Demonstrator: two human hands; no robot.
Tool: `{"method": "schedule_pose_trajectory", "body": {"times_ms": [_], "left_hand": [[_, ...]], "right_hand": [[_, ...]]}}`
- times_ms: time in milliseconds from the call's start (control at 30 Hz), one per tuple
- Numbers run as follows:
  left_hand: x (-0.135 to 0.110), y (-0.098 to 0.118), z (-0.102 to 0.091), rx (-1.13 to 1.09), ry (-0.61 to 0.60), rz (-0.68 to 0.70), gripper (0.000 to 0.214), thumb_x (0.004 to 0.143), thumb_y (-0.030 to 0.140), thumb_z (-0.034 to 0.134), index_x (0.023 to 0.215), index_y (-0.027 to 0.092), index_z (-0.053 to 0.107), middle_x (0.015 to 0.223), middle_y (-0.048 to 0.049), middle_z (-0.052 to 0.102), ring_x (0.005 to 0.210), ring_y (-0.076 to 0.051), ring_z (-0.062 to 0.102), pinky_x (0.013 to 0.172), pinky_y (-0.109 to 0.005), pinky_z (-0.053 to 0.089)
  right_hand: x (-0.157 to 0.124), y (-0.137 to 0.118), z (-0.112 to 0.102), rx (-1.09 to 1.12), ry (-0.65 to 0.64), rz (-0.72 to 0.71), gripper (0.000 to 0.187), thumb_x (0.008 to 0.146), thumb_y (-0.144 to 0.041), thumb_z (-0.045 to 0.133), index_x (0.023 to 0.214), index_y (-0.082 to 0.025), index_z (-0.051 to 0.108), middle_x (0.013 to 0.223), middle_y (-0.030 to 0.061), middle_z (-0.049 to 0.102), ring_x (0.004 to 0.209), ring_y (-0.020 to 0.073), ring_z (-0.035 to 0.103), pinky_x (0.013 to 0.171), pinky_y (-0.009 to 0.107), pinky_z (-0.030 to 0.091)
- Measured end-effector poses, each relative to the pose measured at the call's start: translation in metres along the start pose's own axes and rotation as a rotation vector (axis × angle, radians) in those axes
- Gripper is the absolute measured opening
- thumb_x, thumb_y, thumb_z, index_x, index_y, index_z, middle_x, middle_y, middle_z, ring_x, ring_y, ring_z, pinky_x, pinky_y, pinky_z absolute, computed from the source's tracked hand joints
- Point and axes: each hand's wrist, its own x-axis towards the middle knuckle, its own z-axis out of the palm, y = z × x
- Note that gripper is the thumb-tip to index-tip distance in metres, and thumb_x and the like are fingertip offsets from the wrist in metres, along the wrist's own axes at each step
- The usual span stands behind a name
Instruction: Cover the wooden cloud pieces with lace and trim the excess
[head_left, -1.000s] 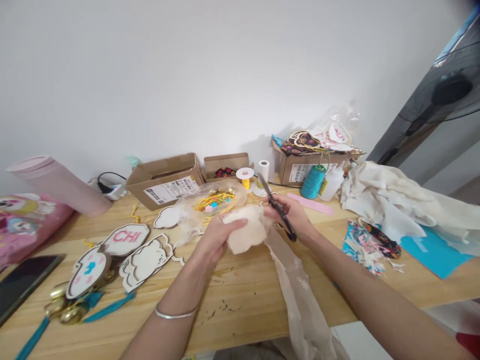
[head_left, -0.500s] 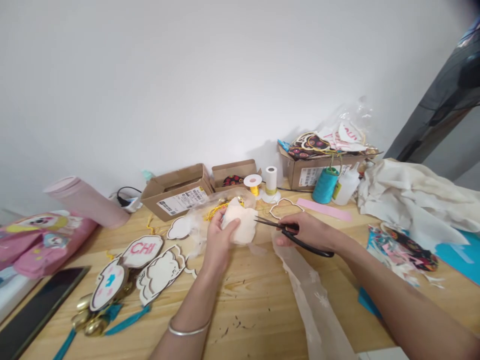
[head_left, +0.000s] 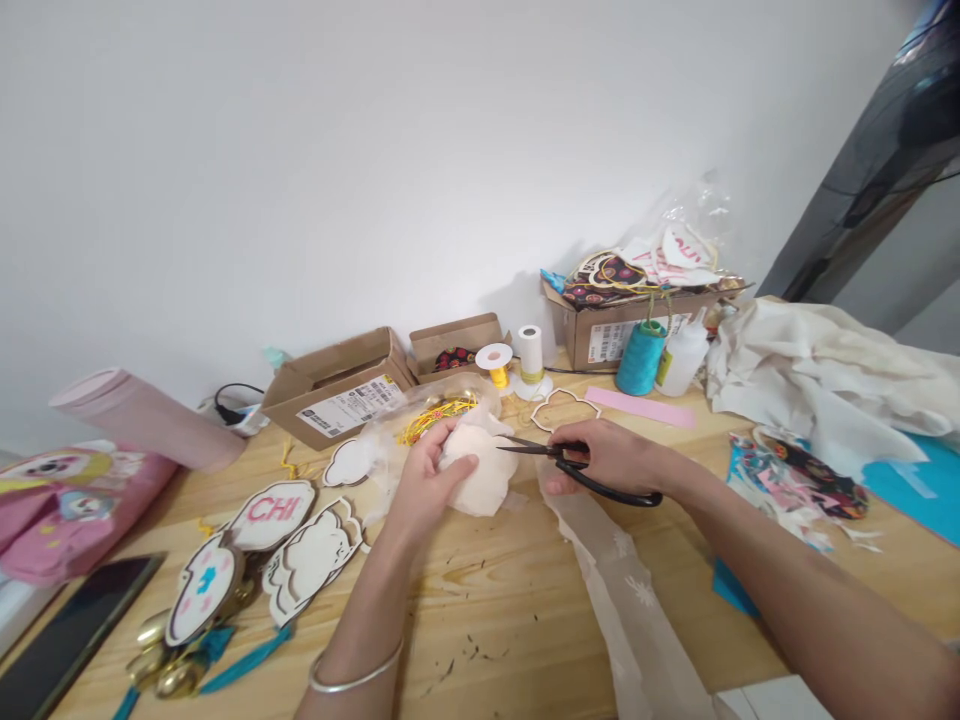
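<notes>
Currently the left hand holds a closed grip on a wad of cream fabric — at three o'clock from that hand, above the middle of the worktop — while the right hand grips black scissors, blades pointing to nine o'clock, just beside the fabric.

a craft workshop, with cardboard boxes, thread cone, fabric scraps

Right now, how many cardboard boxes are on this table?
3: a labelled box back left, a smaller open box right of it, and a labelled box back right, under patterned pieces.
</notes>
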Motion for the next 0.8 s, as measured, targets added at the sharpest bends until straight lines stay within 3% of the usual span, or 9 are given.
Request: {"method": "schedule_pose_trajectory", "body": {"times_ms": [133,433,800], "left_hand": [[0.0,-0.001,0.001,0.045,-0.045,0.004,0.036,0.059,0.021,0.067,0.095,0.017,0.06,0.089,-0.0025,0.064,0.076,-0.018,0.057,0.065,-0.024,0.044],[0.004,-0.011,0.009,0.046,0.088,0.059,0.033,0.057,0.025,0.071,0.088,0.018,0.062,0.083,-0.002,0.065,0.074,-0.017,0.058,0.065,-0.025,0.045],[0.0,-0.019,0.02,-0.171,0.125,-0.001,0.037,0.062,0.029,0.069,0.096,0.018,0.059,0.092,-0.004,0.066,0.071,-0.015,0.06,0.061,-0.023,0.047]], "right_hand": [[0.001,-0.002,0.006,0.005,0.015,-0.014,0.033,0.062,-0.05,0.062,0.075,-0.019,0.061,0.058,-0.0032,0.049,0.052,0.0099,0.04,0.047,0.022,0.03],[0.001,-0.008,0.018,-0.273,0.266,-0.049,0.039,0.062,-0.047,0.064,0.089,-0.018,0.064,0.072,0.0038,0.058,0.064,0.0161,0.05,0.056,0.027,0.036],[-0.005,-0.018,0.016,-0.562,0.251,0.013,0.04,0.072,-0.046,0.055,0.101,-0.02,0.059,0.085,0.0078,0.065,0.076,0.0236,0.058,0.058,0.03,0.036]]}}
